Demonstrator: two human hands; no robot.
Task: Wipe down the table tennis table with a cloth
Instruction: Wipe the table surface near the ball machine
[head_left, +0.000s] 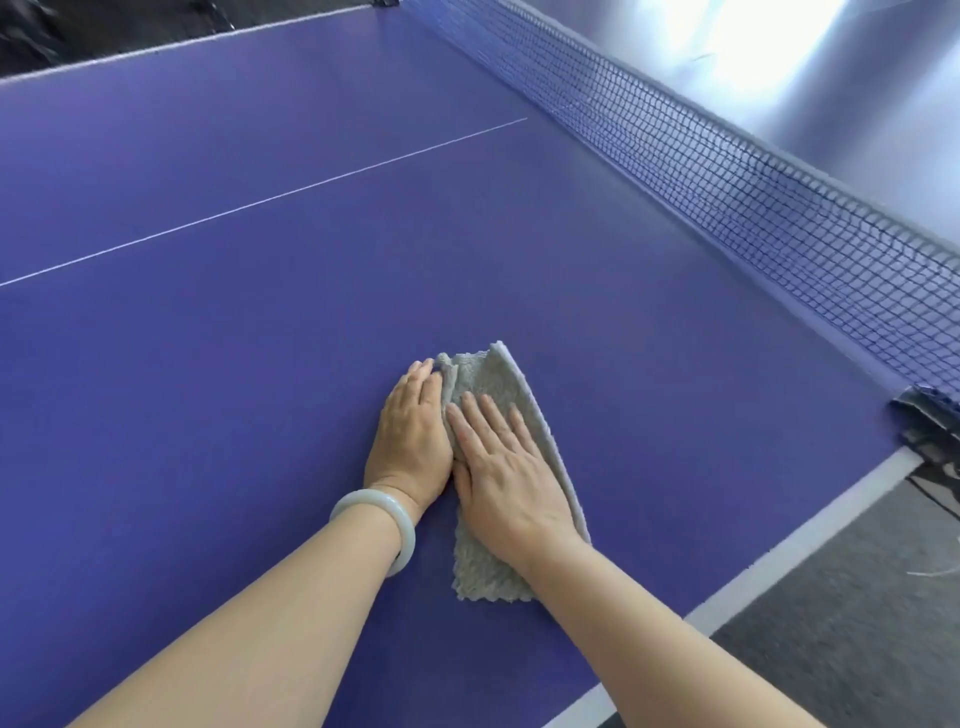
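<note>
A grey fluffy cloth (493, 379) lies folded lengthwise on the purple table tennis table (234, 364), near its right side edge. My right hand (506, 467) presses flat on the cloth with straight, spread fingers. My left hand (410, 441) lies beside it at the cloth's left edge. Its fingers reach onto or under that edge; the fingertips are partly hidden by the fabric. A pale bangle circles my left wrist.
The dark net (727, 182) runs diagonally from the top middle to the right, ending at a clamp (930, 415) on the table's edge. A thin white centre line (260, 202) crosses the surface. A white border (779, 561) marks the right edge, with grey floor (857, 623) beyond.
</note>
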